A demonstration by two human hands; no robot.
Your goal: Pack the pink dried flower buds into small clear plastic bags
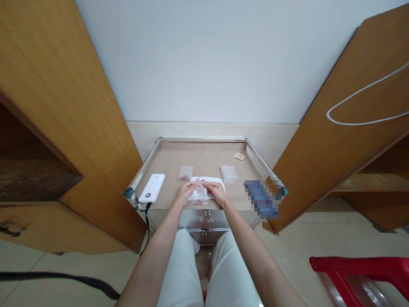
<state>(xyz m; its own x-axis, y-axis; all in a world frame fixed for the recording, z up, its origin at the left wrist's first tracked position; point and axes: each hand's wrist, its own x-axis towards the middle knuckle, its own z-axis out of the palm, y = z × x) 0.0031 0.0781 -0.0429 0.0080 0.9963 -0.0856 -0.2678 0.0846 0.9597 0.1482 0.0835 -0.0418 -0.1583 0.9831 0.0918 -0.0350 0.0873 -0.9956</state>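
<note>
My left hand (185,192) and my right hand (217,194) pinch the two upper corners of a small clear plastic bag (198,194). Small pink pieces, possibly beads, lie at its lower end. Under the bag and both hands is a white sheet or cloth (217,180), with more pink bits near its far edge. Just beyond my left hand lies another clear bag (185,172) with pink pieces in it. A stack of clear bags (228,174), seemingly without contents, rests past my right hand.
The brown tabletop (204,155) has a metal rim. A white power bank (152,188) with a black cable lies at left. A blurred-out dark item (262,198) is at right, a small tan card (239,156) behind it. Wooden cabinets flank the table; a red stool (361,264) stands lower right.
</note>
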